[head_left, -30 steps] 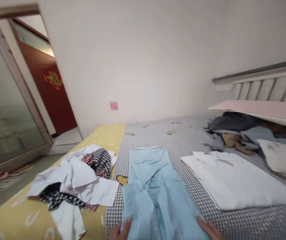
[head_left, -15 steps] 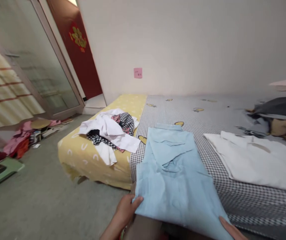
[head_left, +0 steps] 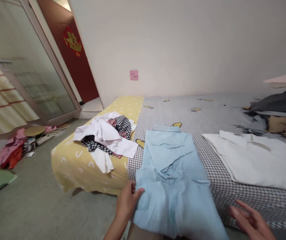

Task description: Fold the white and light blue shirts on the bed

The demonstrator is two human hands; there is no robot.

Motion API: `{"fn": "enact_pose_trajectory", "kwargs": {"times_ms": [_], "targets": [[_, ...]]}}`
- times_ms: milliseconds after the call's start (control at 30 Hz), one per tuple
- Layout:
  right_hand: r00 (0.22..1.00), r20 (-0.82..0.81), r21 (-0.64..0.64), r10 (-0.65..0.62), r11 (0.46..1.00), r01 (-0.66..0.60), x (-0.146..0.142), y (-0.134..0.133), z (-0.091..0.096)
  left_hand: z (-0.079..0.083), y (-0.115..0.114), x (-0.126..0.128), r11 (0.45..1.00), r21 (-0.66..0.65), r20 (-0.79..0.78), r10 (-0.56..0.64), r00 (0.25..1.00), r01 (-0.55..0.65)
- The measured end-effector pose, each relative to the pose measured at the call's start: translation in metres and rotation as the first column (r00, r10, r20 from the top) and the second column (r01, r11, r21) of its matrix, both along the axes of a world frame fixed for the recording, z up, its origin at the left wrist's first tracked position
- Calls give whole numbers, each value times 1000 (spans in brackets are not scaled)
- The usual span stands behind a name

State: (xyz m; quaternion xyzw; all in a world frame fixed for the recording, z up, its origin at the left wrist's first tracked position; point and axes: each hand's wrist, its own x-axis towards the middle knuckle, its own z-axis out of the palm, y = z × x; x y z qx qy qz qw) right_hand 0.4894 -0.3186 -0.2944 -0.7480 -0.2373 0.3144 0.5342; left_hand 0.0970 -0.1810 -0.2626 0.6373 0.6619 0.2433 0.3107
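Observation:
A light blue shirt (head_left: 173,176) lies partly folded on the checked bedsheet (head_left: 188,113), its lower part hanging over the bed's near edge. My left hand (head_left: 127,201) pinches the shirt's lower left edge, thumb on top. My right hand (head_left: 250,220) hovers at the lower right, off the shirt, fingers spread and holding nothing.
A folded white shirt (head_left: 255,160) lies to the right. A heap of white and checked clothes (head_left: 106,138) sits on the yellow sheet (head_left: 82,166). Dark and tan clothes (head_left: 275,115) pile up at the far right. Clutter (head_left: 15,150) lines the floor by the glass door.
The view has dropped and swung left, showing the floor. My right hand has come off the blue shirt's lower right edge and opened. My left hand keeps its hold on the left edge.

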Motion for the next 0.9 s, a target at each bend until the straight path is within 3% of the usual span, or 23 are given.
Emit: {"fn": "enact_pose_trajectory", "kwargs": {"times_ms": [100,200,333,433,533,700,800,900], "targets": [[1000,28,73,14,997,-16,-19,26,7,8,2,10,998,63,-74,-13,997,17],[994,83,103,66,992,-74,-29,48,0,11,3,11,975,208,3,-80,997,77],[915,371,61,157,979,-193,-34,66,-5,17,4,10,935,340,148,-160,976,102],[808,533,-6,252,956,-295,-33,73,4,26,9,17,945,255,302,-279,912,205],[773,557,-38,302,940,-339,-31,79,15,29,19,27,953,147,375,-300,877,263],[859,412,35,304,937,-349,-29,83,19,21,41,29,989,16,311,-148,939,150],[903,310,41,297,945,-325,-32,83,19,19,48,26,984,-15,319,-162,934,176],[907,350,77,233,958,-276,-36,85,23,19,50,25,965,-54,296,-231,927,258]]}}
